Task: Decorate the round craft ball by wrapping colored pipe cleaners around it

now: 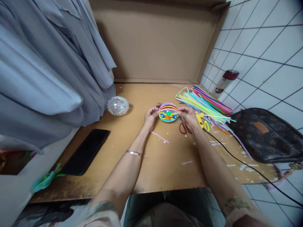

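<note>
A small round ball [168,112], decorated with bright pipe-cleaner strips, is held up between my two hands above the table. Purple, red and yellow bands cross its top; a green dot, an orange dot and two blue dots show on its front. My left hand [151,117] pinches its left edge with closed fingers. On the opposite edge, my right hand [188,116] pinches it too. Red-handled scissors [183,127] lie beneath my right hand, partly hidden. Just right of that hand is a yellow glue gun [200,119]. A pink strip [160,137] lies near my left wrist.
A clear ball with coloured specks [118,106] stands at left, behind a black phone [85,152]. Many pipe cleaners [205,101] are piled at back right, near a bottle [224,82] and a dark bag [270,135]. A black cord [234,155] crosses the right side. Cardboard [156,41] stands behind.
</note>
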A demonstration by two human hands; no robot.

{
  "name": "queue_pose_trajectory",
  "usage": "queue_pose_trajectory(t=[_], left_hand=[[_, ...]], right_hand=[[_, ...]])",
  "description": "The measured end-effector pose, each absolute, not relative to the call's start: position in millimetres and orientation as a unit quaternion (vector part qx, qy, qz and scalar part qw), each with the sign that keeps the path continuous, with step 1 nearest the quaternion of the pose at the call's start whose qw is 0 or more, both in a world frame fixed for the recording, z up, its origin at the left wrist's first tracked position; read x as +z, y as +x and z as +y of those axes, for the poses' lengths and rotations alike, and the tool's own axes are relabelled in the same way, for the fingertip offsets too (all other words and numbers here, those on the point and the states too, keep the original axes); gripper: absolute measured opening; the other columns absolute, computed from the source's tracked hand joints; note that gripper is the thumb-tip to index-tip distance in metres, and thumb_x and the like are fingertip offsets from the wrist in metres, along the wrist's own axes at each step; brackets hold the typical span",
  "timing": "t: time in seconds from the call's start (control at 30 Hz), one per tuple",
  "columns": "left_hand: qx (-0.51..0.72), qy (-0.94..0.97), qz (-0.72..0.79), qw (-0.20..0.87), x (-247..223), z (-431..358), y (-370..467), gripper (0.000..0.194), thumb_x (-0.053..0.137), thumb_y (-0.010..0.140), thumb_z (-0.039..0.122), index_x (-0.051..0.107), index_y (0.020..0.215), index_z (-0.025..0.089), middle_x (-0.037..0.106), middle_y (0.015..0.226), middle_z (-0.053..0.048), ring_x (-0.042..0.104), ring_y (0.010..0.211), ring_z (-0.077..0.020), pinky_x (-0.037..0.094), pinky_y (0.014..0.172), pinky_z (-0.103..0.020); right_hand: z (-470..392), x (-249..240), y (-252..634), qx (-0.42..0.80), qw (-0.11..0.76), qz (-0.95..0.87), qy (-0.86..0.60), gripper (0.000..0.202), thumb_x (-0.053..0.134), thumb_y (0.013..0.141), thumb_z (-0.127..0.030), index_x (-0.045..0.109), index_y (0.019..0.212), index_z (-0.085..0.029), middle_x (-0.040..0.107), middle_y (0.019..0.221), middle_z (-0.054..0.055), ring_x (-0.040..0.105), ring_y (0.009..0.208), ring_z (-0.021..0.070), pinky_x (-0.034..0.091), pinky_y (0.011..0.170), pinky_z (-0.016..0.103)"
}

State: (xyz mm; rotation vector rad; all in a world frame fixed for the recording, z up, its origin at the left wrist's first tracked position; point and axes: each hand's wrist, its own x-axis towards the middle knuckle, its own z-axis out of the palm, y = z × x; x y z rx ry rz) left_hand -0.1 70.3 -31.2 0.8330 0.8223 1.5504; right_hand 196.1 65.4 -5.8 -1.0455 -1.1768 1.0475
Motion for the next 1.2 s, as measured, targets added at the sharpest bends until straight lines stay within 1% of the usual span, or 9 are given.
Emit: queue_pose_trajectory(t=[0.17, 0.3, 0.4, 0.53, 0.67, 0.77, 0.93, 1.07, 1.2], left_hand=[[0.667, 0.369, 0.360, 0.537, -30, 69, 0, 0.024, 0.078, 0.053, 0.023, 0.061, 0.069, 0.019, 0.061, 0.064, 0.003, 0.051, 0.056, -0.0088, 0.041, 0.057, -0.022], [0.669, 0.378, 0.372, 0.522, -28, 68, 0, 0.015, 0.073, 0.058, 0.018, 0.060, 0.066, 0.019, 0.058, 0.060, 0.004, 0.048, 0.053, -0.0082, 0.039, 0.055, -0.022], [0.666, 0.377, 0.380, 0.519, -26, 67, 0, 0.010, 0.069, 0.061, 0.015, 0.060, 0.062, 0.018, 0.056, 0.057, 0.004, 0.046, 0.051, -0.0078, 0.038, 0.055, -0.022], [0.666, 0.373, 0.399, 0.508, -22, 66, 1, 0.007, 0.064, 0.060, 0.012, 0.060, 0.062, 0.018, 0.055, 0.056, 0.004, 0.046, 0.051, -0.0082, 0.038, 0.054, -0.022], [0.667, 0.375, 0.407, 0.500, -21, 64, 1, 0.004, 0.060, 0.062, 0.015, 0.061, 0.062, 0.019, 0.054, 0.055, 0.004, 0.046, 0.051, -0.0093, 0.040, 0.053, -0.021], [0.665, 0.390, 0.407, 0.490, -21, 61, 1, 0.002, 0.061, 0.065, 0.020, 0.061, 0.063, 0.020, 0.055, 0.057, 0.003, 0.047, 0.052, -0.0099, 0.039, 0.051, -0.021], [0.662, 0.447, 0.395, 0.454, -19, 56, -2, 0.015, 0.074, 0.067, 0.029, 0.063, 0.068, 0.019, 0.061, 0.068, 0.000, 0.053, 0.063, -0.0115, 0.041, 0.057, -0.022], [0.652, 0.463, 0.404, 0.444, -18, 56, -2, 0.026, 0.082, 0.064, 0.033, 0.061, 0.069, 0.019, 0.058, 0.064, 0.001, 0.050, 0.061, -0.0112, 0.039, 0.058, -0.023], [0.647, 0.477, 0.414, 0.427, -18, 56, -2, 0.029, 0.083, 0.065, 0.036, 0.060, 0.069, 0.019, 0.058, 0.065, 0.001, 0.050, 0.062, -0.0116, 0.039, 0.060, -0.023]], right_hand=[[64, -4, 194, 0.451, 0.588, -0.502, -0.445, 0.026, 0.082, 0.049, -0.035, 0.067, 0.067, -0.024, 0.068, 0.070, -0.002, 0.061, 0.070, 0.0152, 0.050, 0.075, 0.032], [61, -1, 191, 0.456, 0.589, -0.501, -0.441, 0.023, 0.080, 0.049, -0.031, 0.067, 0.066, -0.023, 0.067, 0.068, -0.003, 0.059, 0.067, 0.0138, 0.050, 0.074, 0.031], [60, 0, 190, 0.449, 0.577, -0.516, -0.447, 0.022, 0.079, 0.051, -0.032, 0.067, 0.068, -0.023, 0.066, 0.069, -0.002, 0.059, 0.068, 0.0146, 0.049, 0.074, 0.032], [60, 1, 190, 0.439, 0.568, -0.533, -0.448, 0.024, 0.078, 0.053, -0.034, 0.066, 0.069, -0.023, 0.066, 0.071, -0.001, 0.059, 0.071, 0.0162, 0.048, 0.075, 0.033], [60, 1, 189, 0.435, 0.566, -0.536, -0.451, 0.023, 0.076, 0.052, -0.034, 0.066, 0.069, -0.023, 0.066, 0.070, -0.001, 0.059, 0.071, 0.0165, 0.048, 0.075, 0.033], [60, 1, 188, 0.436, 0.568, -0.534, -0.449, 0.022, 0.077, 0.051, -0.033, 0.066, 0.068, -0.023, 0.066, 0.070, -0.001, 0.059, 0.070, 0.0165, 0.048, 0.075, 0.033], [59, 2, 187, 0.433, 0.573, -0.535, -0.445, 0.020, 0.077, 0.052, -0.033, 0.067, 0.067, -0.023, 0.066, 0.069, -0.001, 0.059, 0.068, 0.0155, 0.048, 0.071, 0.031], [58, 2, 187, 0.436, 0.577, -0.530, -0.443, 0.018, 0.077, 0.052, -0.031, 0.068, 0.066, -0.023, 0.068, 0.068, -0.002, 0.059, 0.067, 0.0147, 0.049, 0.070, 0.030], [58, 3, 187, 0.443, 0.582, -0.524, -0.436, 0.018, 0.077, 0.051, -0.029, 0.068, 0.065, -0.023, 0.069, 0.068, -0.002, 0.060, 0.066, 0.0143, 0.049, 0.069, 0.029]])
